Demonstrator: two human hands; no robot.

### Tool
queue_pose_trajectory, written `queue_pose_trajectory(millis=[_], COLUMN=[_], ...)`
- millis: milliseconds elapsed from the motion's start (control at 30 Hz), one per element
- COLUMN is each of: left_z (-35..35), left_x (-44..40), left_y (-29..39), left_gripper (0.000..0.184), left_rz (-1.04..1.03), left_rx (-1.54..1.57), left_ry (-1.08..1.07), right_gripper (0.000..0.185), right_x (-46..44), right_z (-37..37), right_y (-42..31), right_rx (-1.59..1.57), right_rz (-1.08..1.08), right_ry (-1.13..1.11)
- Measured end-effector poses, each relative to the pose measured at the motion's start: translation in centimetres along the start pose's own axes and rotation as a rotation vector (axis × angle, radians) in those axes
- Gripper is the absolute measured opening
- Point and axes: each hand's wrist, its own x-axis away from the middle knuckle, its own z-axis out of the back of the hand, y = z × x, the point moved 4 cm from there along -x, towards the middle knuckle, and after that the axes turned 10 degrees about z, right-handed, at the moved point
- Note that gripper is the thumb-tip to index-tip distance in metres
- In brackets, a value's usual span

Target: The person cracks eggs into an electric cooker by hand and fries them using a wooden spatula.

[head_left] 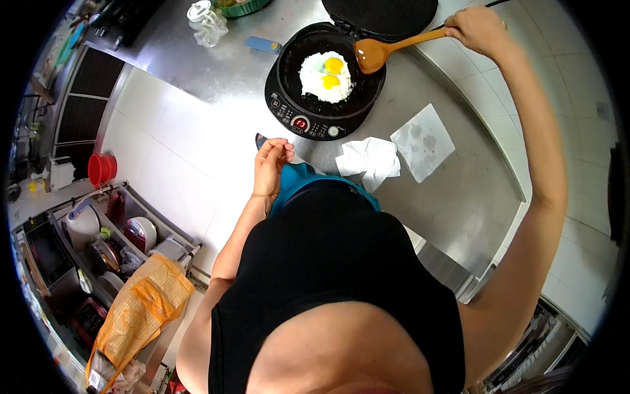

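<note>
My right hand (478, 31) is wrapped round the handle of a wooden spatula (373, 55), whose broad end rests at the right side of a black electric pan (298, 98). Two fried eggs (327, 77) with yellow yolks lie joined in the pan, just left of the spatula. The pan's lid (380, 14) stands open behind it. Below the pan's control panel (301, 123), my left hand (272, 157) hovers near the counter's front edge with fingers curled together; whether they hold anything is too small to tell.
Crumpled white tissue (369, 161) and a stained paper sheet (423, 142) lie on the steel counter (453, 217). A blue-handled tool (264, 44), a plastic-wrapped jar (207, 25) and a green basket (240, 6) are at the back left. A loaded rack with an orange bag (141, 302) stands lower left.
</note>
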Motion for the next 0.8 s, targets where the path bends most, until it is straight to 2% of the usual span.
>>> queue_pose_trajectory(millis=[33, 167, 267, 433, 633, 800], left_z=[0.0, 0.3, 0.6, 1.0, 0.5, 0.3], left_x=[0.0, 0.3, 0.4, 0.3, 0.1, 0.1], left_y=[0.0, 0.2, 0.0, -0.3, -0.9, -1.0], left_gripper=[0.013, 0.013, 0.012, 0.015, 0.016, 0.016], left_rz=[0.0, -0.012, -0.014, -0.025, -0.014, -0.007], left_rx=[-0.002, -0.004, 0.001, 0.004, 0.014, 0.005], left_ry=[-0.002, -0.001, -0.009, -0.037, -0.056, -0.058], right_gripper=[0.024, 0.023, 0.024, 0.025, 0.027, 0.027], right_x=[0.1, 1.4, 3.0, 5.0, 6.0, 6.4], right_z=[-0.4, -2.4, -4.7, -7.2, -9.2, -10.0], right_y=[-0.2, -1.2, -1.5, -2.2, -3.4, -3.1], right_rx=[-0.054, -0.144, -0.235, -0.342, -0.491, -0.5], right_rz=[0.029, -0.043, -0.025, -0.087, -0.172, -0.169], right_ry=[0.052, -0.163, -0.15, -0.256, -0.28, -0.263])
